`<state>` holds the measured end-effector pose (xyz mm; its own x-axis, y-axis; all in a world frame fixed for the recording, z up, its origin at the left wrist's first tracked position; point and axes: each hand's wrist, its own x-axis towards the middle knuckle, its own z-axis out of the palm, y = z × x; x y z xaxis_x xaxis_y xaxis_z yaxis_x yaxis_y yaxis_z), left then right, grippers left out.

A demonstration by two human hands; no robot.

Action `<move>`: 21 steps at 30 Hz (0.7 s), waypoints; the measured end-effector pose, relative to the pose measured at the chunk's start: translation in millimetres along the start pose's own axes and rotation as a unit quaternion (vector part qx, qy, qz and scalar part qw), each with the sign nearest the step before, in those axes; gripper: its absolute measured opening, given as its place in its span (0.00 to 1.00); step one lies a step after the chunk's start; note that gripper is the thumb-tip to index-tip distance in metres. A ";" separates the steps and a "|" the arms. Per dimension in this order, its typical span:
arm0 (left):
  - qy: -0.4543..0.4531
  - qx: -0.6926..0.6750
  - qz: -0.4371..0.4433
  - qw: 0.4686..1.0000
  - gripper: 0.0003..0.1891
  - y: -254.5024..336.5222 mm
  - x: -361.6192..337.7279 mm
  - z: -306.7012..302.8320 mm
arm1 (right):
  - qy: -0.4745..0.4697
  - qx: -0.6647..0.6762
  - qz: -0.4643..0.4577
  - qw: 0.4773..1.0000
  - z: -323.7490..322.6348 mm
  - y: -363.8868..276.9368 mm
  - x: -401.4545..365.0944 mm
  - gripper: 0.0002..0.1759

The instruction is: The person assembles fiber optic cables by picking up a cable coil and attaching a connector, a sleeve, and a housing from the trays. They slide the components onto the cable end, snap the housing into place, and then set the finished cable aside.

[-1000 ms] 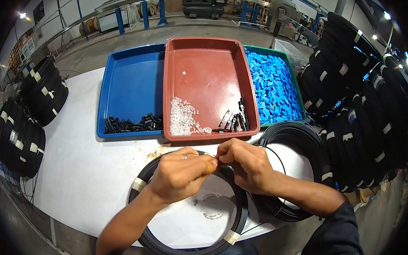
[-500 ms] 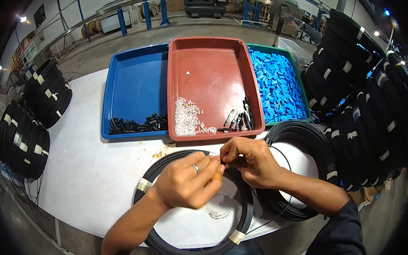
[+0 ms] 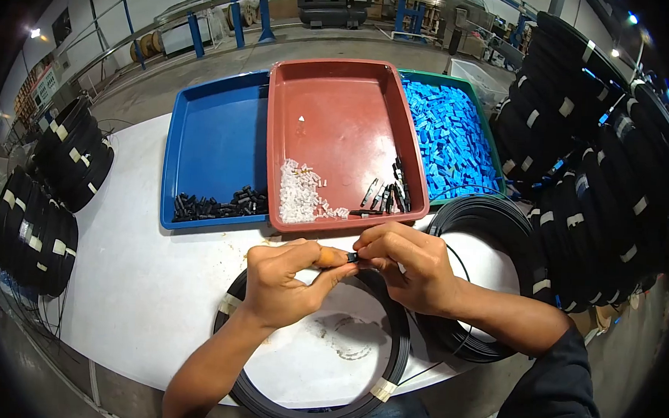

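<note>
A small black connector piece (image 3: 353,257) is pinched between the fingertips of both hands, above the far side of a black cable coil (image 3: 401,341) tied with pale tape. My left hand (image 3: 289,278), closed, grips it between thumb and an index finger with an orange covering. From the other side, my right hand (image 3: 415,262) is closed with its fingertips on the same piece. Whether a cable end sits inside it is hidden by the fingers. Just beyond the hands, a red tray (image 3: 339,126) holds white clear sleeves (image 3: 297,196) and several black connectors (image 3: 397,189).
A blue tray (image 3: 217,138) with short black parts stands on the left, and a green tray (image 3: 495,168) of blue pieces on the right. A second cable coil (image 3: 525,257) lies by my right forearm. Taped coils (image 3: 35,223) are stacked left, and taller stacks (image 3: 615,201) right.
My left hand has turned and shifted left, its fingers now stretched toward the right hand, so the black piece shows between the fingertips. The right hand has moved slightly left.
</note>
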<state>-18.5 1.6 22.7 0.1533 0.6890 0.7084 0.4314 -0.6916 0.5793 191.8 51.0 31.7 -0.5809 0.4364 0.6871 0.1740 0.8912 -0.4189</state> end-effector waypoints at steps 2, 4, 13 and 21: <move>0.012 -0.021 -0.006 1.000 0.08 -1.7 -1.9 2.8 | -0.003 0.002 -0.001 1.000 -0.9 -0.8 -0.6 0.18; 0.007 -0.016 0.024 1.000 0.07 -3.3 -2.2 3.9 | 0.001 -0.004 -0.011 1.000 -1.8 -2.6 0.9 0.15; -0.046 0.207 0.277 0.937 0.06 4.6 2.5 -0.4 | -0.016 0.102 0.055 0.993 1.7 -1.0 1.2 0.15; -0.049 0.237 0.341 0.908 0.08 0.9 9.3 -6.2 | -0.047 0.122 0.087 0.988 0.9 2.5 3.9 0.16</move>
<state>-22.1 6.1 32.3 0.5963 0.1672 0.7851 0.5376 -0.8096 -0.2359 189.3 54.8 32.8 -0.6321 0.5568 0.5389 0.0877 0.7424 -0.6642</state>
